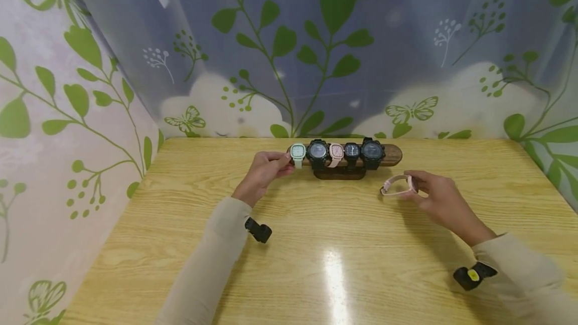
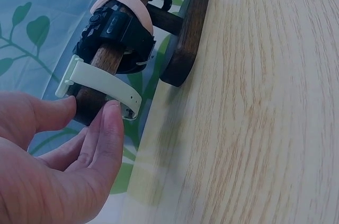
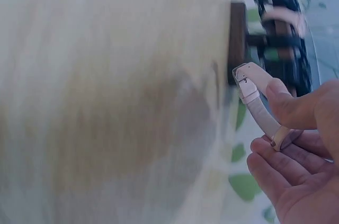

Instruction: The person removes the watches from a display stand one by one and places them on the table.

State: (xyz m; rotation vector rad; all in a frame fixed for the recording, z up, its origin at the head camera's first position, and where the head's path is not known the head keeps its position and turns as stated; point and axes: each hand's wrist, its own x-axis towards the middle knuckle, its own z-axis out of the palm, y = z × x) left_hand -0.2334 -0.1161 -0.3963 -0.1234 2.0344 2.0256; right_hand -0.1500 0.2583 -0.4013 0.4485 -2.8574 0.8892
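Observation:
A dark wooden watch stand (image 1: 393,155) stands near the table's back edge. My left hand (image 1: 266,172) pinches the left end of its bar between thumb and fingers, beside a mint-green wristwatch (image 2: 103,80). Along the bar to the right sit a black wristwatch (image 1: 318,149), a pink wristwatch (image 1: 336,151) and two more black ones. To the right of the stand, apart from it, my right hand (image 1: 440,199) holds a pale pink wristwatch (image 3: 263,119) by its case above the table. That watch's strap forms a closed loop pointing left.
The stand's base (image 2: 185,38) rests on a light wood-grain table (image 1: 289,245). Behind the table hangs a blue cloth (image 1: 406,39) with green leaves, and a similar leafy covering (image 1: 45,164) rises on the left. Black devices are strapped to both wrists.

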